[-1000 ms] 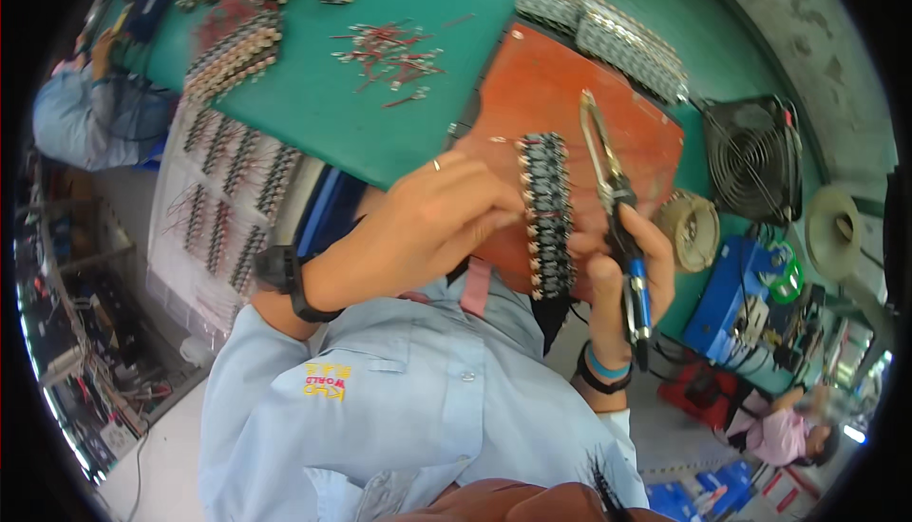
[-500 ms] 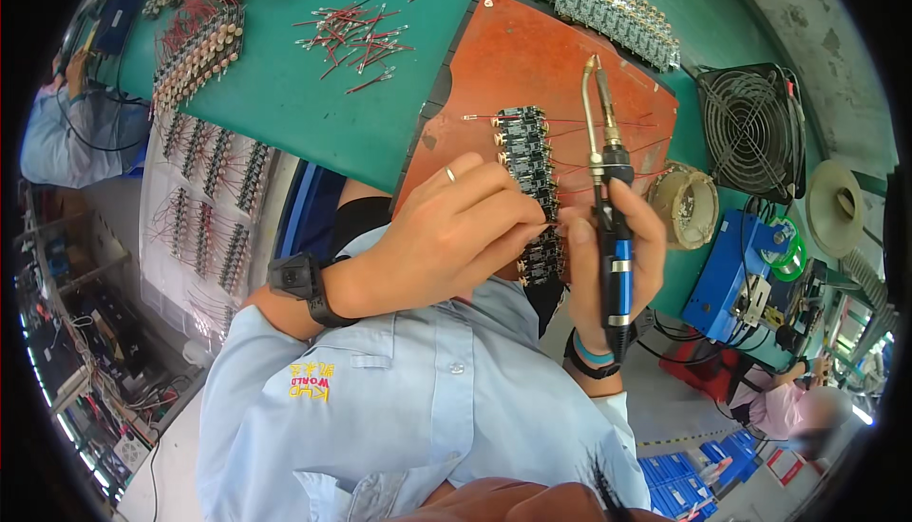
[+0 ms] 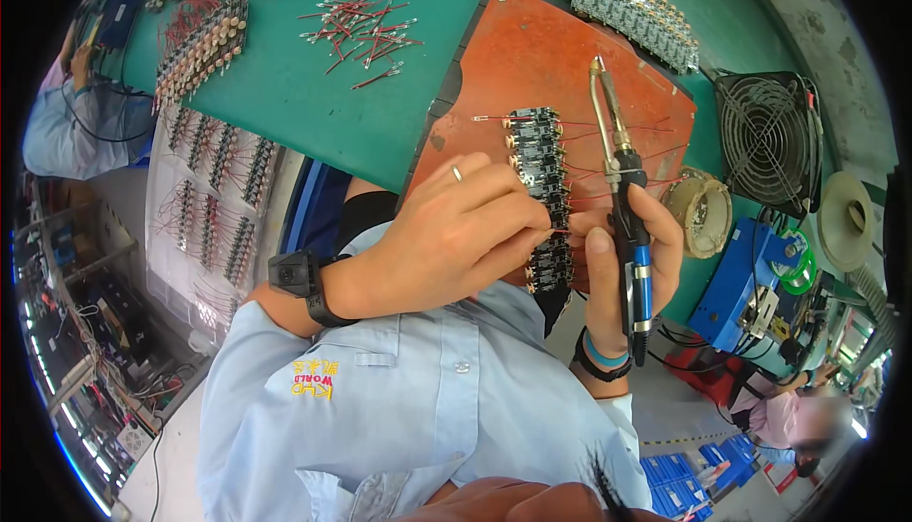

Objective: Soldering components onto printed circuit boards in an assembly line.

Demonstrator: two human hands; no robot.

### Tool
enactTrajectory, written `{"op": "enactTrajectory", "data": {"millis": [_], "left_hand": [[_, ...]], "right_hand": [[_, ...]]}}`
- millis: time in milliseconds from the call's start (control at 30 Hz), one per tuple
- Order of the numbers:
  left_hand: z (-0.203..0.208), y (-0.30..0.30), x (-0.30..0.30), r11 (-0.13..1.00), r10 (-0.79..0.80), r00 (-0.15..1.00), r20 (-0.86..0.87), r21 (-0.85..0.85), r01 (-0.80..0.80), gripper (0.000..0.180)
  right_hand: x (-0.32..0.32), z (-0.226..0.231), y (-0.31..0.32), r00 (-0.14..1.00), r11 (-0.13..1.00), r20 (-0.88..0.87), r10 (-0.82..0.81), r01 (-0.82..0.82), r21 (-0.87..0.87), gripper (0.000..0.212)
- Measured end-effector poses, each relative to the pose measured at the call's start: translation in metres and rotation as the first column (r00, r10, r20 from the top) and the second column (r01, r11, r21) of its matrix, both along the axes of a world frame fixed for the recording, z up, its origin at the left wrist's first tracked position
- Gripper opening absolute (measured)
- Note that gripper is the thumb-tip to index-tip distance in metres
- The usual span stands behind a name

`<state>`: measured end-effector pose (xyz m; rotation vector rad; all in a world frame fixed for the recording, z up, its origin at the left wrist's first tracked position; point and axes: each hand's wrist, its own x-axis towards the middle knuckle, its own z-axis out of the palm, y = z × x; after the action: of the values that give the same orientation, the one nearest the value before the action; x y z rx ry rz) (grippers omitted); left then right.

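On the orange mat (image 3: 532,56) at the near edge of the green table (image 3: 285,94), a strip of small black circuit boards (image 3: 541,189) lies in a row running toward the person. The left hand (image 3: 456,237) rests over the lower part of the strip, its grip closed: fingertips pinch a thin red wire (image 3: 560,230) against the boards. The right hand (image 3: 627,256) has its grip wrapped round a soldering iron (image 3: 622,199) with a blue-and-black handle, held upright just beside the strip, its metal tip pointing away over the mat. More red wires stick out sideways from the boards. A loose heap of red wires (image 3: 366,28) lies on the table beyond the mat, well apart from the hands. Rows of other boards (image 3: 627,9) line the mat's far edge. To the right stand a black fan (image 3: 769,142), a round tin (image 3: 701,213) and a blue box (image 3: 750,284).
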<state>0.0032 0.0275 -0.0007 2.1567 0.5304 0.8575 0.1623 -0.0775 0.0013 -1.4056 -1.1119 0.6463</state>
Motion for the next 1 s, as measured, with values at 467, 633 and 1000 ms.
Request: {"op": "enactTrajectory", "data": {"millis": [467,633,1000], "left_hand": [[-0.006,0.044,0.006,0.976,0.189,0.948,-0.258,0.156,-0.152,0.008],[-0.002,0.046,0.008,0.977,0.182,0.939,-0.291,0.158,-0.141,0.008],[-0.004,0.047,0.01,0.978,0.186,0.936,-0.298,0.145,-0.148,0.009]], "right_hand": [[0.037,-0.001,-0.024,0.992,0.973,0.02,-0.123,0.117,0.198,0.05],[0.042,0.004,-0.027,0.996,0.998,0.09,0.012,-0.017,0.059,0.048],[0.04,0.006,-0.013,0.981,0.997,0.176,0.082,-0.079,-0.025,0.042]]}}
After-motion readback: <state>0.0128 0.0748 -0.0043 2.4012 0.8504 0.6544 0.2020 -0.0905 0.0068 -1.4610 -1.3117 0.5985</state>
